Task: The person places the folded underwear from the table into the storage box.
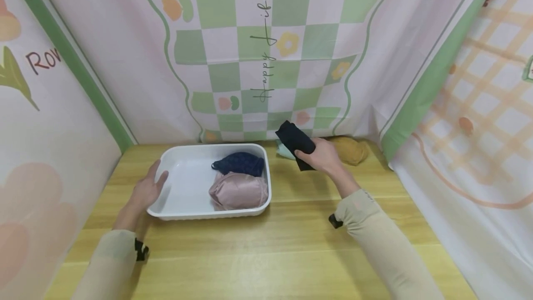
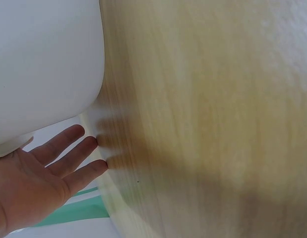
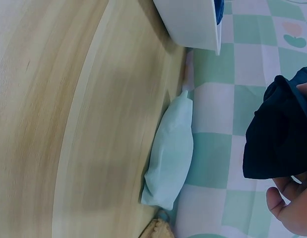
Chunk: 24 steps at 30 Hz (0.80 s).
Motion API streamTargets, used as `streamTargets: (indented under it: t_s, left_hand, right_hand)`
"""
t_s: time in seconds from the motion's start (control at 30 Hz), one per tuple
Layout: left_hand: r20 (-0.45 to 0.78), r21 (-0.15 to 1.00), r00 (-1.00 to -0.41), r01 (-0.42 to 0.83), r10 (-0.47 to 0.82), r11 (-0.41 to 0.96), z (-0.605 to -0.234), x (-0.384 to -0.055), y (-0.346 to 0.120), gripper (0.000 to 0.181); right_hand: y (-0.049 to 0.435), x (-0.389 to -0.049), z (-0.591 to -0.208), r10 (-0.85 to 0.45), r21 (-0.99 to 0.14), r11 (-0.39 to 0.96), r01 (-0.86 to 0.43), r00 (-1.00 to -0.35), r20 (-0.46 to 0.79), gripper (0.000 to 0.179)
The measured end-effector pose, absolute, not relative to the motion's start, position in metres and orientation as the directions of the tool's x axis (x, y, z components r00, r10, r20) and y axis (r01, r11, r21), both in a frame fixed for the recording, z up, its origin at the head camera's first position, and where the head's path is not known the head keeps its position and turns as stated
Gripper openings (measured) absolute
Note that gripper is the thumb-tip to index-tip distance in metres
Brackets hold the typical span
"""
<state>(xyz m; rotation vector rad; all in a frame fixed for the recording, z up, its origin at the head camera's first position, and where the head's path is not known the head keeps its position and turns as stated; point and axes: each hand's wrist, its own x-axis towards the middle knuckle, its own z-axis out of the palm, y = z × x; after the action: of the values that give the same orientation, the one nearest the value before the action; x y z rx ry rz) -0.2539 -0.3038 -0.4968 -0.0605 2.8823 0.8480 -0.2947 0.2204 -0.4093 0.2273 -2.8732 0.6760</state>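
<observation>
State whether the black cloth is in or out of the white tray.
Out: the black cloth is held up in the air beside the white tray.

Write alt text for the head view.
The right hand holds a black cloth above a wood-grain table, near a mustard cloth and a pale aqua cloth. The left hand is at the left rim of a white tray containing a navy cloth and a pink cloth.

Two cloth bundles [image 1: 239, 192] are lying inside the tray [image 1: 187, 179] at right, and other bundles [image 1: 353, 151] on the table [image 1: 258, 263] to its right.
</observation>
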Motion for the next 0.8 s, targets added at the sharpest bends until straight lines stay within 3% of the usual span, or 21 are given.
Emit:
streamTargets:
  t_s: [0.8]
  left_hand:
    - [-0.123,0.535,-0.992,-0.063,0.004,0.842,-0.498,-0.255,-0.304,0.078]
  right_hand:
    - [0.193,-0.298,-0.41,-0.14,-0.431,0.877,-0.215,-0.97,0.2,0.047]
